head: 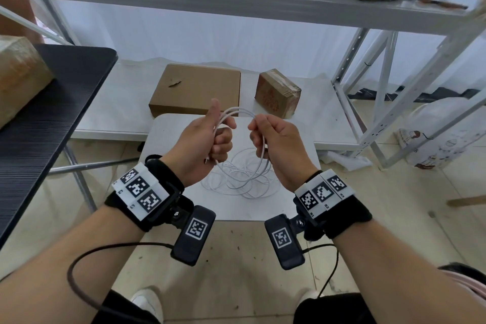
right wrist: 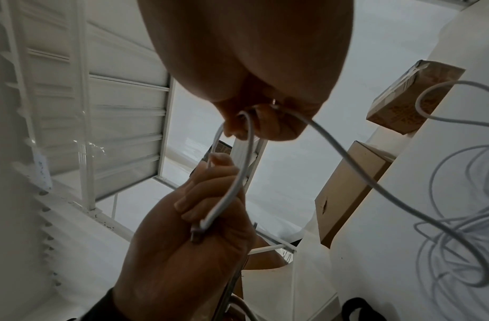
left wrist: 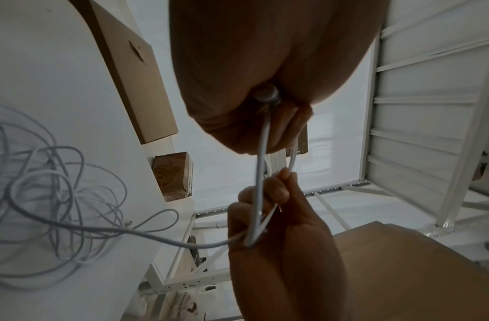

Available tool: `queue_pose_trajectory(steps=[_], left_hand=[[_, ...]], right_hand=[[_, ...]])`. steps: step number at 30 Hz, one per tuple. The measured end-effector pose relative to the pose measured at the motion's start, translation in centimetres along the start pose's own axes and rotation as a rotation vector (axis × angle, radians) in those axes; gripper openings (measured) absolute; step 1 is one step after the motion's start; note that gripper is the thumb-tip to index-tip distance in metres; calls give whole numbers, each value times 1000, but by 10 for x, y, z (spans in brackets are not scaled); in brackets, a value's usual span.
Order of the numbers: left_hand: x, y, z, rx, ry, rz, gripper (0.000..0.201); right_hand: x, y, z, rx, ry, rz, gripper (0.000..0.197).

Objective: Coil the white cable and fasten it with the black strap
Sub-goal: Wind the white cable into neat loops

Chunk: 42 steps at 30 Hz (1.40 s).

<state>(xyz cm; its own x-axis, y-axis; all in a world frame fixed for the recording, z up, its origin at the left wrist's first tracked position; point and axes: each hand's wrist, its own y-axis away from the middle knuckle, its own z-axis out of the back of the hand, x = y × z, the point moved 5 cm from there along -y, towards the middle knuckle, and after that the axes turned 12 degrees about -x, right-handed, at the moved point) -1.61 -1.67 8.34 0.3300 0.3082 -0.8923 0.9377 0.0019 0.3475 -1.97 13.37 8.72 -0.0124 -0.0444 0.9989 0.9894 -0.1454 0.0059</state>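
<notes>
Black wrist straps (head: 160, 173) carry 3 white-framed square markers (head: 139, 189) each.

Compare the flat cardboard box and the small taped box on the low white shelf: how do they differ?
The flat cardboard box is wide and low; the small taped box is narrower and taller. The flat box is plain brown with a small tear on top; the small box carries red print and tape. The flat box lies left, the small one to its right, apart. Both are brown cardboard, closed, resting on the low white shelf.

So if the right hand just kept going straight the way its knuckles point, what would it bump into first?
Most likely the left hand: the right hand faces it across a small gap, with the white cable bridging them. Depth is hard to judge, so it could pass just in front.
</notes>
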Motion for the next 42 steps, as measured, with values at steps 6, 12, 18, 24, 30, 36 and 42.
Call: queue_pose_trajectory(steps=[6, 12, 18, 24, 30, 36, 42], left_hand=[[5, -2, -1, 6, 132, 56, 48], [3, 5, -12, 283, 367, 231, 44], [-10, 12, -11, 490, 425, 204, 37], [-22, 4, -3, 380, 570, 45, 41], [-35, 3, 7, 354, 586, -81, 42], [-36, -2, 12, 184, 328, -250, 40], [-32, -3, 9, 160, 331, -242, 39]], right_hand=[[-4, -3, 0, 20, -170, -105, 31], [-6, 1, -4, 148, -245, -177, 32], [-8, 3, -10, 224, -192, -160, 32], [-26, 10, -14, 332, 97, -129, 67], [-55, -3, -6, 386, 624, 25, 8], [-41, -11, 5, 86, 351, -95, 14], [-13, -6, 10, -51, -36, -239, 7]])
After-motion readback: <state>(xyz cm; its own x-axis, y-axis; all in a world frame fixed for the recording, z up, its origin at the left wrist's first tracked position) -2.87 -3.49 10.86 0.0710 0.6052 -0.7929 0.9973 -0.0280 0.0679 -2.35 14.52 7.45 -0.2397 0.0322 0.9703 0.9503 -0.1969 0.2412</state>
